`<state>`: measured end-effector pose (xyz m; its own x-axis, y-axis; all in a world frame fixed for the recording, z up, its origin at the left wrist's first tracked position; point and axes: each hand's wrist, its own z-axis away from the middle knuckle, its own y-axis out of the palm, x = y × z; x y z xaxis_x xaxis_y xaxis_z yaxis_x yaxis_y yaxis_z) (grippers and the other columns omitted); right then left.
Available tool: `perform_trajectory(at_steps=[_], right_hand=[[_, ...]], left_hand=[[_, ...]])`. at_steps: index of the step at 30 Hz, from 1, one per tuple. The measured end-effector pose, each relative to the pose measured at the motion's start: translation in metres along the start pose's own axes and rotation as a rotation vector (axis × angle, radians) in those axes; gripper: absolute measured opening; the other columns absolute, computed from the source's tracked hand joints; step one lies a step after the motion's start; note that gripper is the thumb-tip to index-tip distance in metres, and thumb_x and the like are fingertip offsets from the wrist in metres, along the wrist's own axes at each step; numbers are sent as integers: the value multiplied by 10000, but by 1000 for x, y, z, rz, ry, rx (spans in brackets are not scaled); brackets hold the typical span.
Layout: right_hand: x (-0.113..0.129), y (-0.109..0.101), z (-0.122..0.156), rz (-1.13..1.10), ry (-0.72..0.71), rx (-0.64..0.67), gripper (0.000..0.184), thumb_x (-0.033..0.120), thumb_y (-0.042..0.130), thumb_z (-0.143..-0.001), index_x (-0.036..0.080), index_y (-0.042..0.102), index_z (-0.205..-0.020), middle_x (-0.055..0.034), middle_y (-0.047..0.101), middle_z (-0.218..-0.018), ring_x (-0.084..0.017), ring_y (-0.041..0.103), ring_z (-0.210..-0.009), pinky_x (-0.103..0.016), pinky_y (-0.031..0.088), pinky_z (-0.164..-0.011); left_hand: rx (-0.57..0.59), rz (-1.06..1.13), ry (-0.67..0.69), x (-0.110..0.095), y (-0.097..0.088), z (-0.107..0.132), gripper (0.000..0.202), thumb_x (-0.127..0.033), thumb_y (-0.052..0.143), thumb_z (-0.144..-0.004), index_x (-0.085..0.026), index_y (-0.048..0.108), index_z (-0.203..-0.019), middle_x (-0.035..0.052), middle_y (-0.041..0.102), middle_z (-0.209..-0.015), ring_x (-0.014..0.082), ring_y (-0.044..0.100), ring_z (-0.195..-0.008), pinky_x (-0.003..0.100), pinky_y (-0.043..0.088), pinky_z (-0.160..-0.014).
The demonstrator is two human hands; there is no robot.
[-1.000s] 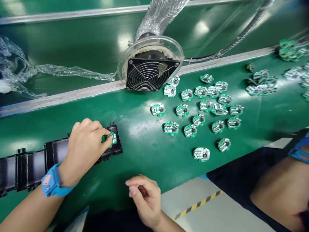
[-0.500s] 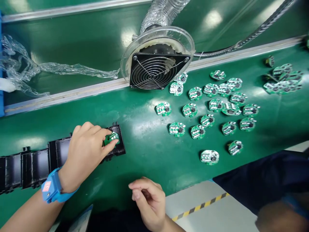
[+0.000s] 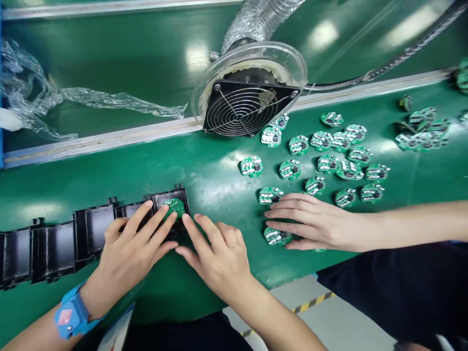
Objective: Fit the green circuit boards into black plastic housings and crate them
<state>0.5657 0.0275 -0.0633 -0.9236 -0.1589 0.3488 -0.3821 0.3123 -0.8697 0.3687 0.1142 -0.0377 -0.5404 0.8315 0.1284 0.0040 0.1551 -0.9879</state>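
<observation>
A round green circuit board [image 3: 174, 206] lies in the black plastic housing [image 3: 185, 197] at the right end of a row. My left hand [image 3: 135, 246], with a blue wrist strap [image 3: 73, 312], rests over the housings with its fingers spread, fingertips at the board's left edge. At the housing's right front corner is my right hand [image 3: 219, 253], its fingers apart and holding nothing; whether it touches the housing I cannot tell. More black housings [image 3: 60, 248] run off to the left.
Several circuit boards [image 3: 290, 169] are scattered on the green bench [image 3: 215, 195]. Another person's hand [image 3: 314, 219] reaches in from the right over some of them. A fan with a wire guard [image 3: 237, 109] hangs at the back. Clear plastic wrap [image 3: 120, 105] lies behind the ledge.
My left hand has let go of the circuit board and spread its fingers. My right hand has moved up and left to the housing. Another person's hand has come in among the boards.
</observation>
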Motion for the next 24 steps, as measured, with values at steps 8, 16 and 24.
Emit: perform_trajectory(at_steps=[8,16,24], right_hand=[[-1,17,-6,-65,-67,119,507,351,513,-1038,190,468,-1516,-39,636,-1414,-236,580,-949,-410,420,-702],[2,17,-8,-63,-86,126,537,292,504,-1037,139,416,-1544,-75,652,-1392,-236,583,-965,-403,414,-704],[2,19,-9,-25,-107,137,452,296,484,-1044,110,509,-1456,-97,656,-1383,-237,585,-976,-404,414,-697]], left_hand=[[53,52,1,1,0,-1,439,-352,599,-975,-213,588,-1391,36,623,-1426,328,553,-1284,450,367,-875],[51,75,-17,-1,-1,-3,405,-319,589,-982,-199,597,-1369,43,642,-1401,320,556,-1269,454,359,-888],[66,130,-32,-1,5,-2,426,-301,586,-984,-214,573,-1400,40,639,-1407,321,544,-1296,472,360,-912]])
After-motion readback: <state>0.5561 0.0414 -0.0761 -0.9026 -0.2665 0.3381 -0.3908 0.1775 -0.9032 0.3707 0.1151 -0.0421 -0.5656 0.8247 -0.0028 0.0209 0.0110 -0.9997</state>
